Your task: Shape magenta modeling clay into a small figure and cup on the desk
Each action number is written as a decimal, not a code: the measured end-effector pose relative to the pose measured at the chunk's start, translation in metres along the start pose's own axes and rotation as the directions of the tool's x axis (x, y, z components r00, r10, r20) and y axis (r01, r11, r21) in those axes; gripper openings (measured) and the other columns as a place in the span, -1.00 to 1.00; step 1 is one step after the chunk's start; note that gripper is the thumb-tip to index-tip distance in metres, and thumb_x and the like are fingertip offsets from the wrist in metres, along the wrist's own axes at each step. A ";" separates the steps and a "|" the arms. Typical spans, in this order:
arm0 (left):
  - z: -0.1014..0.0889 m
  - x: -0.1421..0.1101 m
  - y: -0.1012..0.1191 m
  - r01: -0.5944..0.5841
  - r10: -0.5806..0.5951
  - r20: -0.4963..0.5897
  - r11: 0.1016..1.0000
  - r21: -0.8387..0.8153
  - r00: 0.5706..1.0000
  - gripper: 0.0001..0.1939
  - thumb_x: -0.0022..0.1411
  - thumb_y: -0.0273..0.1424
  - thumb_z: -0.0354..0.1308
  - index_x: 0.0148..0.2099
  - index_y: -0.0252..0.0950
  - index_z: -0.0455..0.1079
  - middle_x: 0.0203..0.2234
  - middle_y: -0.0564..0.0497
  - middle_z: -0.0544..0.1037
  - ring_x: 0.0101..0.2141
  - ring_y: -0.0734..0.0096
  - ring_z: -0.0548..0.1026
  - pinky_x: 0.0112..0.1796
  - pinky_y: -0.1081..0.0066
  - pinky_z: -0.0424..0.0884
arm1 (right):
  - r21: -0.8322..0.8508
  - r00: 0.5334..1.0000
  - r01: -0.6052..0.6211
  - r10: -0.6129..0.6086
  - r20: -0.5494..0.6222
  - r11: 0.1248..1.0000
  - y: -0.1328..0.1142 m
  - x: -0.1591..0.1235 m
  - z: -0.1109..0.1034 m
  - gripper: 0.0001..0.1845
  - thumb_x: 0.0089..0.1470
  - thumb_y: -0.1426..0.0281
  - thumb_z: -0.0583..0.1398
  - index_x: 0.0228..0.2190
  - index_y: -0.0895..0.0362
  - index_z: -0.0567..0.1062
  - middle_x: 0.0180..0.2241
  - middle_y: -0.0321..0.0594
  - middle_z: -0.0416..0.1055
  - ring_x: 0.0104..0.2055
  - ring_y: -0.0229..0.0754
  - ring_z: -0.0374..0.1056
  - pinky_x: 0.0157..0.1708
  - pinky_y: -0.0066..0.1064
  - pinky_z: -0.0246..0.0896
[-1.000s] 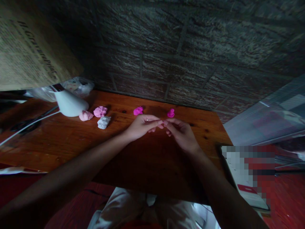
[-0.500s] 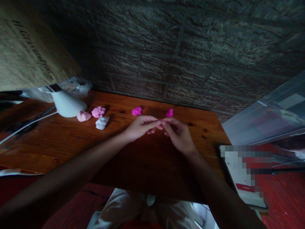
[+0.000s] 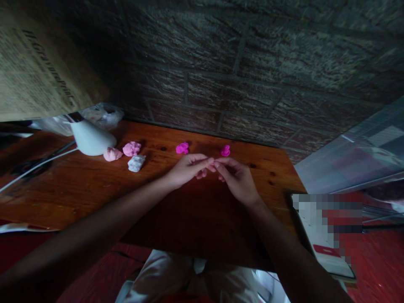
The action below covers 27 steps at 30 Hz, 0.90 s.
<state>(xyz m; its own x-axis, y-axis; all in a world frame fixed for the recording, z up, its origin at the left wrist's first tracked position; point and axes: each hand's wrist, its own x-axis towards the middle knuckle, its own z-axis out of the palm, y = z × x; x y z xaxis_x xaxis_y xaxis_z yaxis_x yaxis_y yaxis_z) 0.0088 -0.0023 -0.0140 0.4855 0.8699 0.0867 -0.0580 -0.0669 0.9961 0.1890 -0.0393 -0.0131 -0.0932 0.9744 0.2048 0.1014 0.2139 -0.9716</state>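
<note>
Over the table [image 3: 78, 185]: left hand [image 3: 189, 170] and right hand [image 3: 237, 179], fingertips met in a pinch; whether anything was grasped could not be told. Just beyond, far side, lay a magenta clump [image 3: 182, 147], left, and magenta nub [image 3: 225, 150], right. Farther left: pink lump [image 3: 131, 148], peach lump [image 3: 112, 154], white lump [image 3: 136, 163], lamp [image 3: 93, 138]. Light, even fingertip pressure seemed best.

Your left hand [image 3: 188, 170] and right hand [image 3: 239, 180] meet at the fingertips in front of you.
Your bare left forearm [image 3: 116, 214] stretches in from the lower left, its wrist [image 3: 170, 180] nearly straight, while your bare right forearm [image 3: 284, 231] slants up from the lower right. On each of your hands, thumb and forefinger draw together in a pinch, the other fingers curled beneath; both your palms face inward.
</note>
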 end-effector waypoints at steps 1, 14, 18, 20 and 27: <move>0.000 0.000 0.000 -0.003 0.003 -0.009 1.000 0.002 1.000 -0.56 0.24 -0.05 0.26 -0.30 -0.39 0.55 -0.42 -0.07 0.61 -0.56 0.58 0.35 -0.54 0.51 0.21 | 0.005 1.000 -0.005 0.005 -0.012 1.000 0.000 0.000 0.000 -0.62 0.07 0.02 0.34 -0.28 0.06 0.62 -0.32 -0.22 0.59 -0.47 -0.27 0.37 -0.46 -0.39 0.34; 0.000 0.000 -0.005 -0.042 0.036 -0.095 0.997 -0.061 0.995 -0.67 0.11 -0.19 0.40 -0.19 -0.36 0.62 -0.40 -0.06 0.64 -0.55 0.57 0.34 -0.56 0.50 0.21 | -0.010 0.998 -0.011 0.011 -0.056 1.000 0.002 0.000 0.000 -0.62 0.05 0.01 0.35 -0.28 0.05 0.60 -0.35 -0.23 0.58 -0.48 -0.26 0.37 -0.47 -0.38 0.35; 0.000 0.001 -0.004 -0.024 0.018 -0.077 0.997 -0.072 0.997 -0.68 0.14 -0.19 0.37 -0.19 -0.36 0.62 -0.34 -0.08 0.66 -0.55 0.58 0.34 -0.55 0.50 0.20 | -0.006 0.998 0.005 -0.005 -0.062 1.000 0.001 -0.001 0.001 -0.65 0.08 0.05 0.34 -0.28 0.06 0.59 -0.35 -0.24 0.58 -0.49 -0.28 0.37 -0.47 -0.38 0.35; 0.000 0.001 -0.004 -0.015 0.010 -0.068 0.998 -0.066 0.998 -0.68 0.16 -0.18 0.36 -0.19 -0.35 0.62 -0.33 -0.09 0.67 -0.55 0.59 0.34 -0.56 0.50 0.19 | -0.001 0.998 0.012 -0.012 -0.058 1.000 0.001 -0.001 0.001 -0.66 0.09 0.05 0.33 -0.29 0.06 0.59 -0.35 -0.24 0.58 -0.49 -0.28 0.37 -0.48 -0.39 0.35; 0.001 0.001 -0.005 -0.010 0.007 -0.067 0.999 -0.052 0.998 -0.65 0.15 -0.14 0.35 -0.21 -0.35 0.59 -0.32 -0.08 0.65 -0.55 0.59 0.33 -0.55 0.50 0.17 | 0.015 0.997 0.019 -0.018 -0.075 1.000 0.005 -0.001 0.004 -0.66 0.10 0.05 0.33 -0.27 0.06 0.58 -0.30 -0.21 0.60 -0.42 -0.24 0.42 -0.48 -0.40 0.38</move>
<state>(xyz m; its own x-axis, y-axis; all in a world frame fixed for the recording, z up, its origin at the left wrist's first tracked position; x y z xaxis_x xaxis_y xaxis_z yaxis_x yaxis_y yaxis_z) 0.0101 -0.0011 -0.0186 0.4257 0.9002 0.0918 -0.1083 -0.0501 0.9929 0.1860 -0.0399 -0.0182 -0.0209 0.9728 0.2308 0.0849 0.2317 -0.9691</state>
